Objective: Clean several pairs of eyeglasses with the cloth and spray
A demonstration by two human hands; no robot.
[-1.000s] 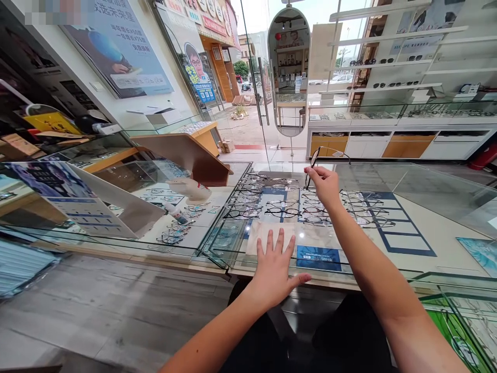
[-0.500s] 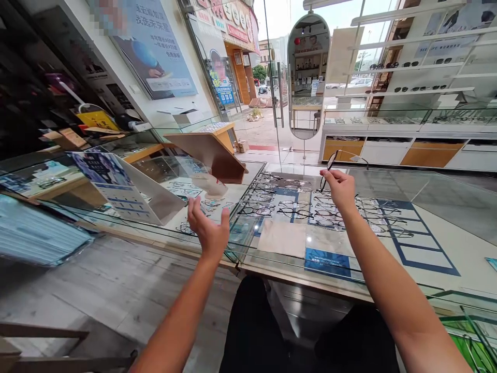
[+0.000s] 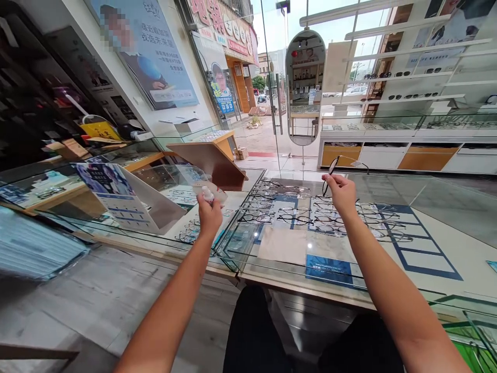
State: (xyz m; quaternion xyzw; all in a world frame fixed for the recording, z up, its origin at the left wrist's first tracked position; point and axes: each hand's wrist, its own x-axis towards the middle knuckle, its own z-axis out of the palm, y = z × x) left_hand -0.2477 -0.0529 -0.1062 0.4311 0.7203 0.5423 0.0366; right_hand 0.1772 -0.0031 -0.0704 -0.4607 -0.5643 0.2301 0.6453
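My right hand (image 3: 341, 194) is raised above the glass counter and pinches a pair of glasses (image 3: 334, 165) by one side of the dark frame. The lenses and the other side stick out beyond my fingers. To the left, my left hand (image 3: 210, 215) is closed around a small whitish bottle (image 3: 207, 194), which stands over the left part of the counter. A translucent surface with red marks shows just behind it; my fingers hide part of the bottle. Rows of eyeglasses (image 3: 294, 215) lie in the glass display counter (image 3: 430, 233) below and between my hands.
A beige cloth (image 3: 282, 246) and a blue card (image 3: 329, 269) lie near the counter's front edge. A standing calendar (image 3: 112, 197) is at the left, with a brown slanted board (image 3: 212, 163) behind. An oval mirror (image 3: 305, 88) stands beyond the counter.
My left hand, open half a second ago, has moved slightly forward and closed on the whitish bottle. My right hand still holds the glasses in nearly the same place. The view has tilted slightly up.
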